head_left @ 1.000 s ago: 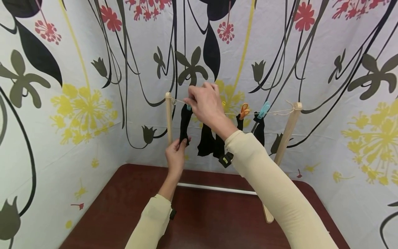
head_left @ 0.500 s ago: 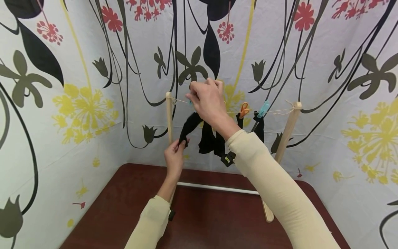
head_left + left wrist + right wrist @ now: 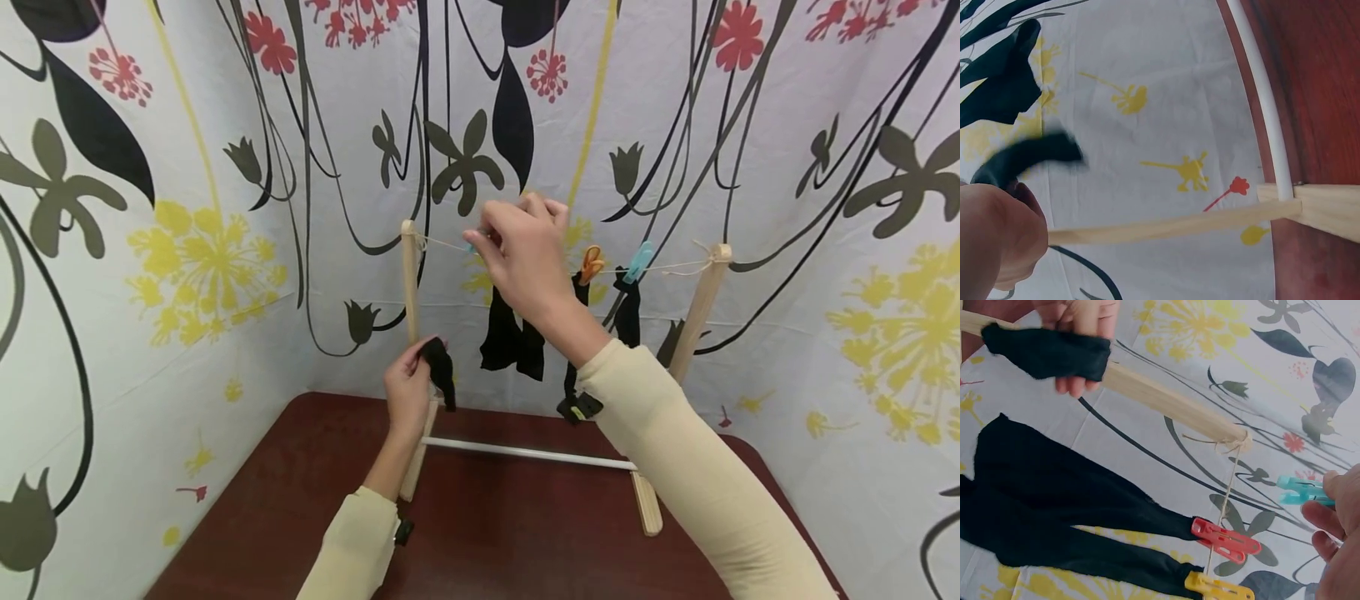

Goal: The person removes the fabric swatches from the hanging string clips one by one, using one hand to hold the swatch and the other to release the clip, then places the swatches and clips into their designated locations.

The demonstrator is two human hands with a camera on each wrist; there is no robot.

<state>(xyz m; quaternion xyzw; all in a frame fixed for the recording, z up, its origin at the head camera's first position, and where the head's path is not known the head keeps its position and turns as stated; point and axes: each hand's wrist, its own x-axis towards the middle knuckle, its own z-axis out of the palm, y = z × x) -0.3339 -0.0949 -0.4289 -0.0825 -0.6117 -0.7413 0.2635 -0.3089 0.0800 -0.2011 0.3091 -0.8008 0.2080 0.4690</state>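
My left hand (image 3: 406, 396) pinches a black sock (image 3: 438, 367) by one end, below the line and next to the left post; the rest droops from the fingers. My right hand (image 3: 531, 262) is raised at line height and pinches a light blue clothespin (image 3: 1307, 489) between thumb and fingers. In the right wrist view that clothespin is apart from the string (image 3: 1231, 481). Two black socks (image 3: 504, 333) hang side by side, held by a red clothespin (image 3: 1225, 539) and a yellow clothespin (image 3: 1221, 587). My right hand covers these clothespins in the head view.
The string is tied between a left wooden post (image 3: 410, 283) and a right wooden post (image 3: 699, 317). An orange clothespin (image 3: 591, 263) and another light blue clothespin (image 3: 638, 261) hold more black socks at right. A white rod (image 3: 525, 452) joins the posts low over the dark red table (image 3: 510, 533).
The sock in my left hand has come off the line and now droops, lower and slightly to the left. My right hand has moved right with the light blue clothespin.
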